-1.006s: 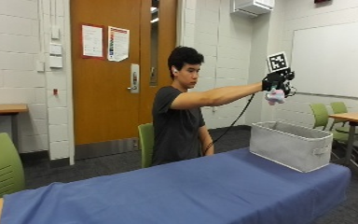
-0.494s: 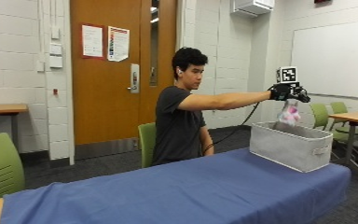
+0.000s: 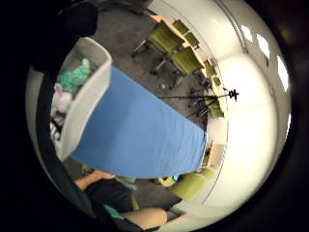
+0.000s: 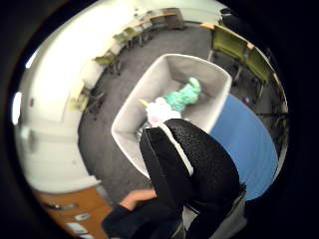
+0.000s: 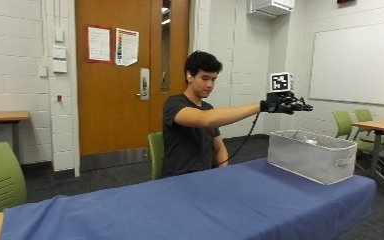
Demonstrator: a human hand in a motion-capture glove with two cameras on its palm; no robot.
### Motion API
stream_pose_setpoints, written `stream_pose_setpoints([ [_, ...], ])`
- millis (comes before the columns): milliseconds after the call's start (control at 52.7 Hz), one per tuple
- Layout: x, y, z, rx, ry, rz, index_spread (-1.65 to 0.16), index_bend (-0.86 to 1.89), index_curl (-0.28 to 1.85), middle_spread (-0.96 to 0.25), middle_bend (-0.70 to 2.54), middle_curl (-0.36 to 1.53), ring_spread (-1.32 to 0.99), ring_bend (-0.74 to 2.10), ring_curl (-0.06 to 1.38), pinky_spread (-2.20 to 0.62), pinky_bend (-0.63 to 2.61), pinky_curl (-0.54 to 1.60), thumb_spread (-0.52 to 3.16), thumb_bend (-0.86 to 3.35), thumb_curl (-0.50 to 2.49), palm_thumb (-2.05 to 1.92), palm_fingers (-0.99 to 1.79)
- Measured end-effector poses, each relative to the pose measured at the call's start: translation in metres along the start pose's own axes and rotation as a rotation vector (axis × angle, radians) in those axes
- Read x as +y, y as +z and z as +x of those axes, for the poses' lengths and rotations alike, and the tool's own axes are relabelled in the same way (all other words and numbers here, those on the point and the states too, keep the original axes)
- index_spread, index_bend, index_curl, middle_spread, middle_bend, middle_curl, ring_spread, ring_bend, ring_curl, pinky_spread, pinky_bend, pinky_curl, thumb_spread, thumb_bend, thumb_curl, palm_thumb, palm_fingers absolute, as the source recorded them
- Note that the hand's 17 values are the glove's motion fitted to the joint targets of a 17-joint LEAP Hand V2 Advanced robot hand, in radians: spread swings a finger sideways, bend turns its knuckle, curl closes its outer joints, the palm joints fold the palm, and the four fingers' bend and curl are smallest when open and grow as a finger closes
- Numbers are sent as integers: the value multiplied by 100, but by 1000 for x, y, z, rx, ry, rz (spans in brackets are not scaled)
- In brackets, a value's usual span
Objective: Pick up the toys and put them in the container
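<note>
Because your gloved right hand (image 5: 284,104) hangs above the grey container (image 5: 310,161) with fingers spread and nothing in it, the drop looks done: a teal toy (image 4: 182,96) and a white one (image 4: 158,111) lie inside (none visible on the blue tablecloth (image 5: 198,200)).

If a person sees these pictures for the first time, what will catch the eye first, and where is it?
First, the gloved right hand, stretched out in the air above the grey container, fingers spread and holding nothing. The container stands at the end of a long table under a blue cloth. Inside it, the thumb side palm view shows a teal toy beside a white toy.
</note>
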State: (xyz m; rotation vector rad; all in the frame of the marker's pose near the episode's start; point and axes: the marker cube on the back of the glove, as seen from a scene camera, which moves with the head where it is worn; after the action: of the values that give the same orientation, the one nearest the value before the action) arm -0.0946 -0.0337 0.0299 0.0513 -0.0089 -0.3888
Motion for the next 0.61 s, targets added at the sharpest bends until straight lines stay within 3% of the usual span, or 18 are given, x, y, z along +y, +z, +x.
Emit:
stream_pose_setpoints([
  [76, 36, -6, 16, -172, -183, -21, -27, 18, 55, -5, 37, 39, -24, 55, 23, -12, 83, 35, 124, -7, 20, -11, -6],
  [171, 59, 8, 85, 87, 162, -83, -26, 18, 54, -5, 35, 38, -22, 50, 22, -11, 78, 34, 125, -6, 18, -10, -6],
  [247, 91, 10, 107, 38, 121, -108, -26, 16, 52, -4, 33, 38, -21, 45, 22, -10, 76, 33, 126, -6, 16, -10, -9],
  [342, 115, 18, 139, 67, 339, -77, -25, 14, 49, -3, 30, 38, -19, 39, 21, -8, 73, 32, 126, -7, 15, -10, -13],
  [608, 152, 42, 165, 23, 431, -55, -24, 13, 42, -2, 25, 38, -17, 31, 22, -5, 65, 31, 126, -6, 12, -9, -9],
])
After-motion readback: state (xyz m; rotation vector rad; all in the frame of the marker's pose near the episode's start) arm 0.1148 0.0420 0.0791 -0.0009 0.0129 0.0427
